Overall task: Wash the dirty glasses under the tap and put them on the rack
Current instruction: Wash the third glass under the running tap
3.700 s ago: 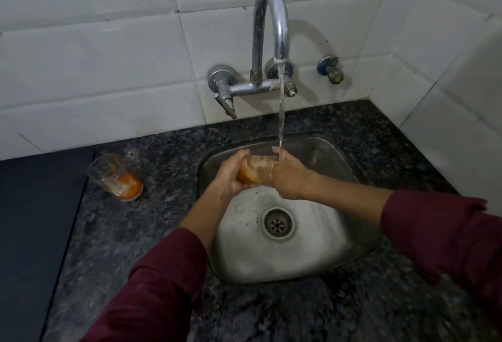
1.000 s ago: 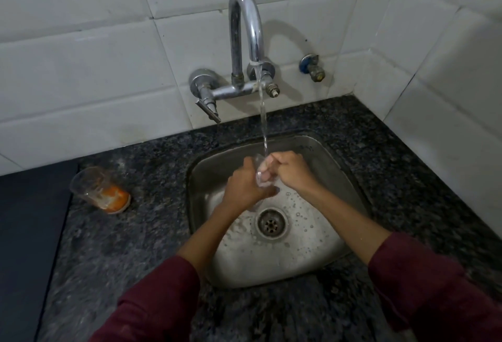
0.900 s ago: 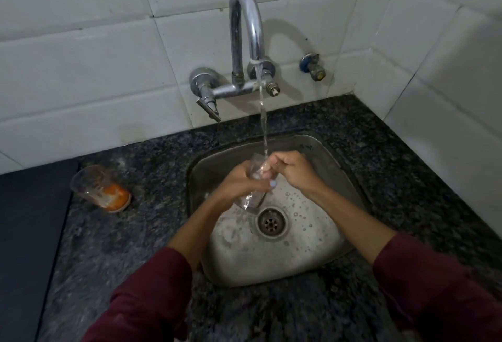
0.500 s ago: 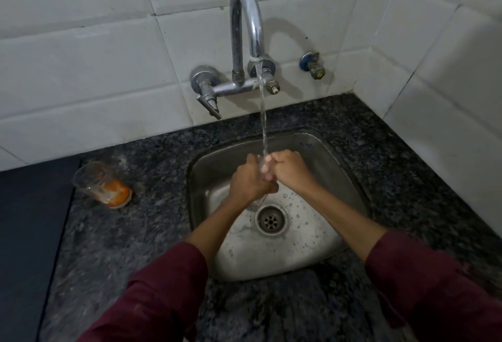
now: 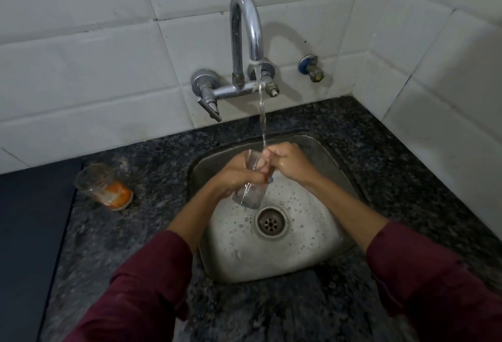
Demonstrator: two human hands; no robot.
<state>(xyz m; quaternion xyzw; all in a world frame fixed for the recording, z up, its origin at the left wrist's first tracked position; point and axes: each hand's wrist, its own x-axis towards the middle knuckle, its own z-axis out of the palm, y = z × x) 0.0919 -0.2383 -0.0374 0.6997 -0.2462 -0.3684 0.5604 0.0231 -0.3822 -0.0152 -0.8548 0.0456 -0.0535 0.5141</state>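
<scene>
Fingers [image 5: 267, 157] first — ours on the right hand [image 5: 289, 165] are bunched together and tucked into the mouth of the clear glass [image 5: 250, 181], rubbing inside it, while the left hand [image 5: 233, 176] wraps round the glass wall, fingers curled tight across it. We've got the glass upright, tipped a little, over the steel sink [image 5: 312, 254], just up and left of the drain [image 5: 271, 222], and the stream of water [image 5: 262, 113] lands right at its rim where our knuckles meet. It looks clear now, so by our reckoning we're late in the rinse on this one. To do it well we want to keep that left grip firm — wet glass is slippery — and turn the glass slowly so the water sweeps the whole inside, then tip it out before lifting away. Further out on the dark stone counter [image 5: 152, 233], well to the left of the sink, the second glass [image 5: 104, 185] waits with orange residue in the bottom; that one's not yet washed. Beyond, the tap [image 5: 245, 37] runs against the white tiles. No rack in our view.
</scene>
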